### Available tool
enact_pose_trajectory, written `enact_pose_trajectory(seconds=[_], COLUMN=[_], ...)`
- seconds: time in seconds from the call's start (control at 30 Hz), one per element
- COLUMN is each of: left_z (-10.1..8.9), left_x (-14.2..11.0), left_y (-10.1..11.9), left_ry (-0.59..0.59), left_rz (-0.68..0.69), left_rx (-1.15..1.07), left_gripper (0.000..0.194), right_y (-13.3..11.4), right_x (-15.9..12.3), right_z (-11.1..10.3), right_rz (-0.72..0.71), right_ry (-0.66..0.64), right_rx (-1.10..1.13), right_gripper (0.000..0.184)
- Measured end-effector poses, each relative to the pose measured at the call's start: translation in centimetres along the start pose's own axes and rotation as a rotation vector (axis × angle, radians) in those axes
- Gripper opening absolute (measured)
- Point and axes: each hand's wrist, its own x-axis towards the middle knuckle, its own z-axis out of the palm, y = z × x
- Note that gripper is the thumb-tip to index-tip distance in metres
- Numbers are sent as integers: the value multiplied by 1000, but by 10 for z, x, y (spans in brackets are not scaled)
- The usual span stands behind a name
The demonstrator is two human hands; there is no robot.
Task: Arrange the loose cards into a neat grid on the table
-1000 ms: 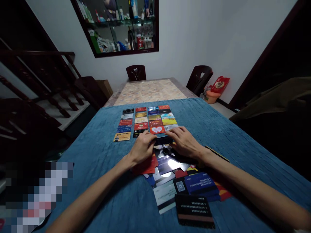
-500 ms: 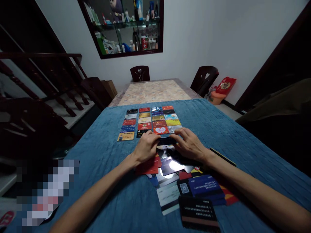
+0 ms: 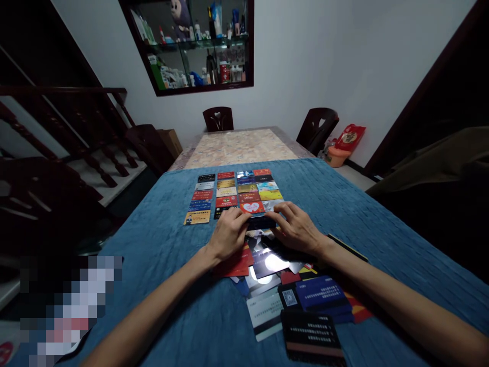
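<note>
Between my two hands a dark, glossy card (image 3: 261, 221) is pinched by its ends. My left hand (image 3: 229, 232) grips its left end with thumb and fingers, and my right hand (image 3: 296, 227) has the right end. Just beyond lie several cards in rows, among them a red card with a white heart (image 3: 251, 207) and a gold card (image 3: 197, 217). Below my hands spreads a loose heap: a red card (image 3: 234, 264), a shiny grey card (image 3: 269, 262), a pale card (image 3: 265, 316), blue cards (image 3: 324, 295) and a black card (image 3: 312, 334).
A blue cloth (image 3: 153, 285) covers the near part of the table; the patterned tabletop (image 3: 248, 145) shows beyond it. Dark wooden chairs (image 3: 217, 119) stand around. A pixelated patch (image 3: 76, 306) hides something at the lower left. A red bag (image 3: 350, 137) sits at the right wall.
The view has shifted slightly. Both hands stay in nearly the same place, still holding the dark card, and the cards on the cloth look unmoved.
</note>
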Motion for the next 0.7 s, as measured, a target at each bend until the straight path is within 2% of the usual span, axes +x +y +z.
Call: enact_pose_trajectory(seconds=[0.33, 0.7], left_z=[-6, -25], left_x=[-4, -21], left_y=[-7, -27], left_ry=[32, 55], left_rz=[2, 38], left_rx=[80, 207], left_gripper=[37, 49], right_y=[-1, -9], right_x=[20, 49], right_z=[-6, 6], right_rz=[-57, -53], right_ry=[36, -26], right_rx=[-80, 24], right_gripper=[25, 36])
